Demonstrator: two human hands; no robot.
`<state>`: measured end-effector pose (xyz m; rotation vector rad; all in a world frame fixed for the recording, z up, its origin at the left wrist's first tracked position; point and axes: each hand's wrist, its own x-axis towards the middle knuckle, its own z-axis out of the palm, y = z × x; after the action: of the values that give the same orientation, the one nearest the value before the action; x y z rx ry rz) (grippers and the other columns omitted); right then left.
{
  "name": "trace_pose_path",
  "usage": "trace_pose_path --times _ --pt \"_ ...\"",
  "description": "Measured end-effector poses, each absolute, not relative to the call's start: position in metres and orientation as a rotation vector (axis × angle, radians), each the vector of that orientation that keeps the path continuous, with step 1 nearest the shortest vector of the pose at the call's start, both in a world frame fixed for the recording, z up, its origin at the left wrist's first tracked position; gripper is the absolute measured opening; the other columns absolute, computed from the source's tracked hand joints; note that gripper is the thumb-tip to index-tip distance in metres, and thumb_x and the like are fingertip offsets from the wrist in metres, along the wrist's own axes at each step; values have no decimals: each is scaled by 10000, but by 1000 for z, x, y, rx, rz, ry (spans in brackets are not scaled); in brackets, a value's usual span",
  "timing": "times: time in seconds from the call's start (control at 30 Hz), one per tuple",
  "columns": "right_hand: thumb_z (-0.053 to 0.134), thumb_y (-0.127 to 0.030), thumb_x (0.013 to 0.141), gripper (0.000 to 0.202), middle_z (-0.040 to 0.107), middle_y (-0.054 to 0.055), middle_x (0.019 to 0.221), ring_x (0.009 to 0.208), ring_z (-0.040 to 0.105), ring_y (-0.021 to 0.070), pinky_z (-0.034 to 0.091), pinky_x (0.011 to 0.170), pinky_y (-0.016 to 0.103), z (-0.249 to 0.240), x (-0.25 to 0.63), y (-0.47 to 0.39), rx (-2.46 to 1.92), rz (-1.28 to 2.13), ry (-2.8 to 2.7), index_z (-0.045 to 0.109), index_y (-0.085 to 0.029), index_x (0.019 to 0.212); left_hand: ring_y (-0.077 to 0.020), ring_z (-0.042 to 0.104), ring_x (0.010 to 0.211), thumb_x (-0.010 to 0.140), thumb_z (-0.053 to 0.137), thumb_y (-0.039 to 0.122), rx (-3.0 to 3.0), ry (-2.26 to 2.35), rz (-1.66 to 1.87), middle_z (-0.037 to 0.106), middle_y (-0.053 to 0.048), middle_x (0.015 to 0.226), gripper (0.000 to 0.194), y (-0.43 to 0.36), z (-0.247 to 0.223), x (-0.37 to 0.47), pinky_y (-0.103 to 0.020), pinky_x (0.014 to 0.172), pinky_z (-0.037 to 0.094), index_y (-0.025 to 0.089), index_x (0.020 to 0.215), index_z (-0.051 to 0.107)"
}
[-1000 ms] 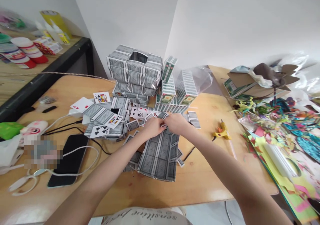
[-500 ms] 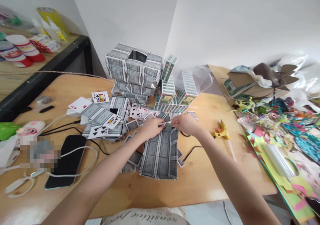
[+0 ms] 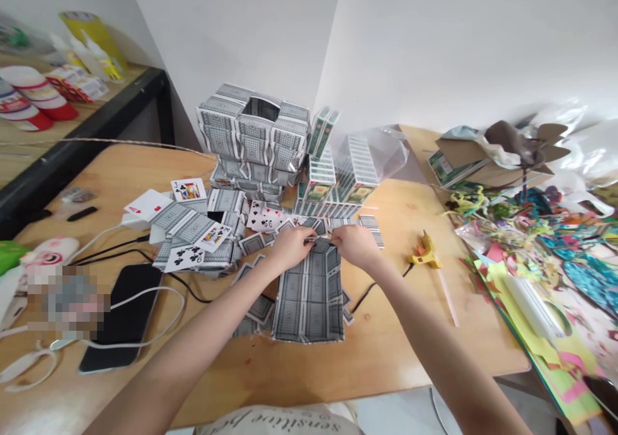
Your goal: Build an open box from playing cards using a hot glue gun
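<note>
1. Right now, the left hand [image 3: 294, 248] pinches the far edge of the gray card tray [image 3: 309, 296].
2. Next to it, the right hand [image 3: 357, 247] pinches that same edge, near the right corner.
3. The tray is at the wood table [image 3: 391, 351], between the two arms.
4. Behind it stands a big card box [image 3: 253, 136] with a hole on top.
5. A yellow glue gun [image 3: 425, 253] lies to the right.

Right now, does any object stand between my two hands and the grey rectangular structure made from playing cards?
Nothing visible does. The left hand and right hand are at the far end of the grey rectangular playing-card structure; what exactly they pinch is too small to tell. The yellow glue gun lies apart, to the right.
</note>
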<state>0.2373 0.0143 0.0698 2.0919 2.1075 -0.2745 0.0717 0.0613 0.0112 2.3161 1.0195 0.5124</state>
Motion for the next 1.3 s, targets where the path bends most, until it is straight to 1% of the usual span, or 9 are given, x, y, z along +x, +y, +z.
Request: trace_pose_path --times 0.1,0.23,0.33,0.53,0.87,1.0,1.13,1.2,1.3 --pt "440 -167 771 221 684 63 831 800 607 201 348 612 247 70 236 13 2078 -272 2141 657 -204 759 -180 605 891 791 518 261 2268 930 642 665 -14 997 233 61 13 70 -278 746 467 227 1000 614" --pt "408 -208 829 247 688 46 853 809 612 189 370 648 243 67 237 9 2177 -378 2203 652 -223 863 -164 625 812 848 440 300 2236 901 690 690 -8 902 226 61 12 69 -268 708 465 216 897 644" --pt "401 -188 839 251 689 22 882 833 612 169 383 684 224 61 238 4 2286 -483 2244 636 -232 913 -167 629 791 846 445 288 2274 915 683 693 -11 885 216 61 11 69 -272 692 459 214 884 644" --pt "384 -209 868 236 682 36 889 818 614 163 383 683 217 46 234 -6 2438 -469 2263 619 -201 884 -169 619 810 864 412 274 2377 866 651 680 -24 912 226 60 8 69 -274 691 452 205 903 623" --pt "387 -181 859 244 684 55 833 786 627 167 383 657 221 44 225 -11 2449 -371 2192 631 -187 864 -176 614 839 852 412 232 2525 860 542 668 -39 887 206 58 11 66 -276 706 449 199 889 612" --pt "427 -228 851 229 693 48 870 814 632 165 423 718 230 44 231 -14 2568 -614 2254 652 -191 876 -183 615 806 839 440 273 2537 847 483 668 -35 858 194 58 15 67 -277 676 447 202 873 618" --pt "506 -303 801 288 690 78 926 849 636 181 459 725 250 42 234 -23 2873 -907 2049 615 -153 1021 -181 614 805 849 423 275 2495 903 501 669 -43 868 211 54 19 67 -280 691 443 203 880 620" --pt "475 -304 806 279 696 70 865 796 641 183 463 662 242 41 229 -29 2878 -965 1958 621 -149 985 -187 613 803 840 438 272 2504 953 475 668 -46 865 192 51 22 66 -287 693 441 205 884 614" --pt "379 -230 823 270 676 62 710 676 624 183 423 563 228 39 215 -33 2797 -819 1864 635 -150 788 -207 611 823 800 499 268 2572 954 409 661 -50 910 200 50 29 68 -297 679 443 215 977 577"
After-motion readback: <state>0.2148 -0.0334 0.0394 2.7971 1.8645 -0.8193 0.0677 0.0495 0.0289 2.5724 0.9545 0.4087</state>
